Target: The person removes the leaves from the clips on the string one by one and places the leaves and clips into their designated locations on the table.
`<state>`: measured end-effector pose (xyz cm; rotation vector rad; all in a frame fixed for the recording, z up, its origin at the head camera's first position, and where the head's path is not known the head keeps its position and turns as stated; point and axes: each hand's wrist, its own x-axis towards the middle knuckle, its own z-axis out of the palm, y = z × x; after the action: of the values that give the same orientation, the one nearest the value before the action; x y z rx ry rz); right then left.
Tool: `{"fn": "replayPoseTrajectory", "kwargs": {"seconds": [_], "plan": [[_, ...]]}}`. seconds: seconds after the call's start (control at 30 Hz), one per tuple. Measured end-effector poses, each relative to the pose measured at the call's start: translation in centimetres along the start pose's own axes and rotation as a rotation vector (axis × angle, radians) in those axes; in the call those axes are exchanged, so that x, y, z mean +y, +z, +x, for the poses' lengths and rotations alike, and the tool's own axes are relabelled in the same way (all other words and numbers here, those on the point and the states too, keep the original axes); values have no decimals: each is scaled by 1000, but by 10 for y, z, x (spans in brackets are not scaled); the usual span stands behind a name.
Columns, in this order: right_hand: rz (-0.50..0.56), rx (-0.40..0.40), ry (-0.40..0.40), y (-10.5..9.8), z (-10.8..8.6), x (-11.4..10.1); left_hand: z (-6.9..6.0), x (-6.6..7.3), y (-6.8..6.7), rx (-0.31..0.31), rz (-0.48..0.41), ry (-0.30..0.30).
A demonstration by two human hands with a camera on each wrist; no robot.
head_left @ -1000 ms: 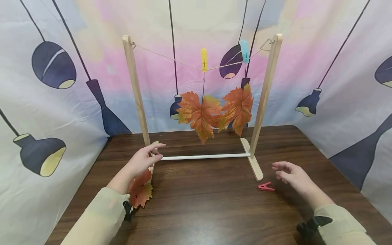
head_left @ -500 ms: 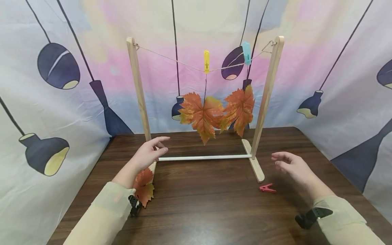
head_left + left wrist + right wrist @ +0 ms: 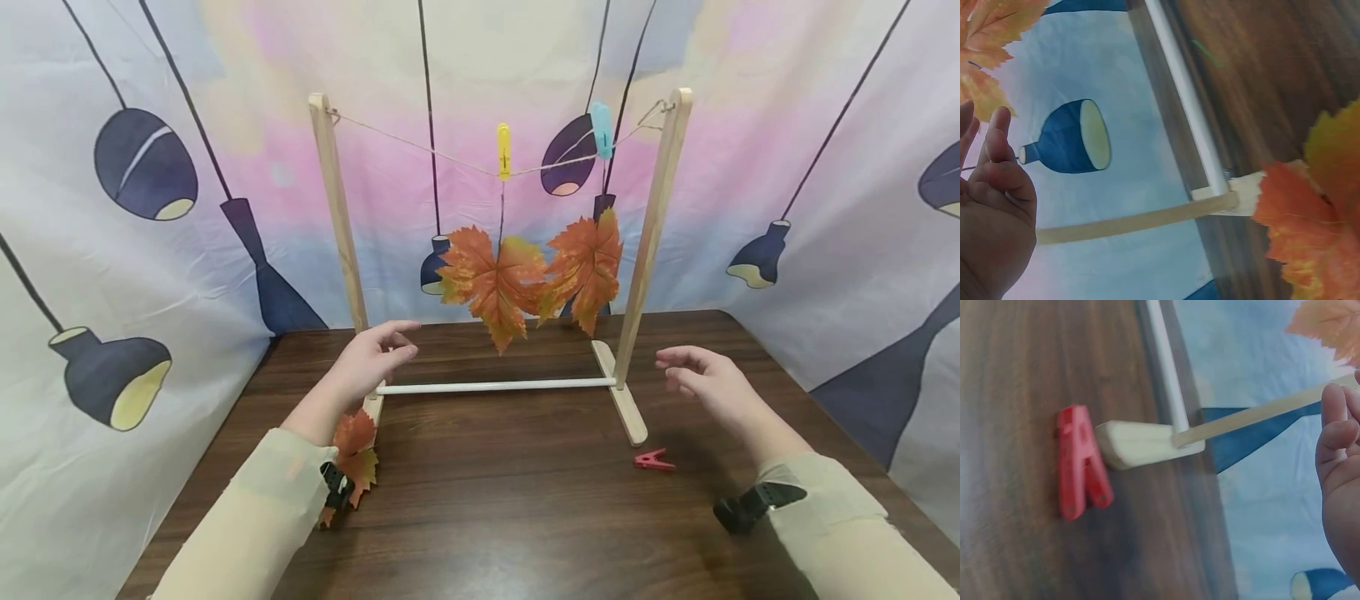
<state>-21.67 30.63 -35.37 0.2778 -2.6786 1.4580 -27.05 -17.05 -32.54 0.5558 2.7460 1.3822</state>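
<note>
Head view. Both hands have risen slightly over the last second; the left hand point(image 3: 367, 362) is raised in front of the left post of the wooden frame point(image 3: 340, 208), the right hand point(image 3: 705, 383) beyond the right post. Each has relaxed fingers and holds nothing, and the two are well apart. On the cord point(image 3: 453, 157), the yellow peg point(image 3: 504, 152) and blue peg point(image 3: 602, 131) have kept their places, as have the middle leaf point(image 3: 495, 279) and right leaf point(image 3: 587, 267) hanging below them. The loose leaf point(image 3: 356, 442), partly hidden by the left sleeve point(image 3: 258, 508), lies low by the frame's left foot; the red peg point(image 3: 655, 460) rests on the bench point(image 3: 487, 500) near the right foot. The rise appears to have left both untouched, so the hanging of leaves seems only partly done.

Left wrist view. The left hand's fingers are loosely bent, with nothing between them. The loose leaf overlaps the end of the left foot; whether they touch cannot be told. The white rod point(image 3: 1186, 94) meets the post beside it.

Right wrist view. The right hand, cut off by the picture's edge, is well apart from the red peg, which lies just beside the right foot point(image 3: 1147, 444).
</note>
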Motion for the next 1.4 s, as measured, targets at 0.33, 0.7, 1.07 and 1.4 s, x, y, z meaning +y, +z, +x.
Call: {"fn": "replayPoseTrajectory", "kwargs": {"seconds": [0.33, 0.7, 1.07, 1.4], "plan": [[-24, 16, -101, -3, 19, -21, 12, 13, 0, -41, -22, -3], [-43, 14, -135, -6, 29, -47, 17, 28, -5, 8, -32, -1], [-12, 24, -197, -6, 41, -75, 22, 42, -9, 0, -64, 17], [38, 56, -206, -3, 48, -96, 23, 56, -7, 15, -158, 51]]}}
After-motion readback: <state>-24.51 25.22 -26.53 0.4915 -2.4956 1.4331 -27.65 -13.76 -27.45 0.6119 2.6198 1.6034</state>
